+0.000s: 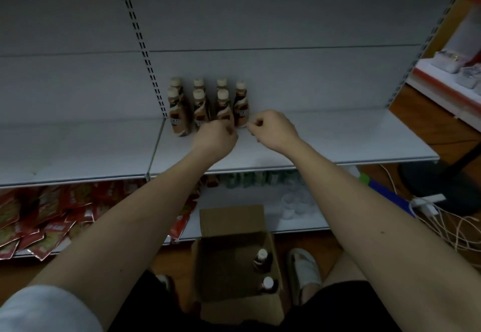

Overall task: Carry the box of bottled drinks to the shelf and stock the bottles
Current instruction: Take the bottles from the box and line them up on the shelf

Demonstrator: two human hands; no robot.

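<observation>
Both my arms are out over the shelf (325, 136), and my hands sit right in front of the bottles (205, 105) standing at the back. I count seven of them, brown drink with pale caps, four behind and three in front, tucked beside the slotted upright (145, 53).

My left hand (216, 136) is curled low against the front row, fingers bent in, though I cannot tell from here whether they are clamped on a bottle or just touching one. My right hand (273, 127) is next to the rightmost bottle, fingers pinched together, and nothing shows between them.

Down by my feet the box (234, 274) stands open on the floor, flaps up, with two bottles (263, 258) left along its right wall. So I reckon most of the stocking is done.

These look like small plastic bottles, full, so a bit of weight low down and a smooth label that could slip. The waist narrows under the shoulder, and that is where I would grip. The cap gives less to hold. They are tall and slim, so one knock could tip the row.
</observation>
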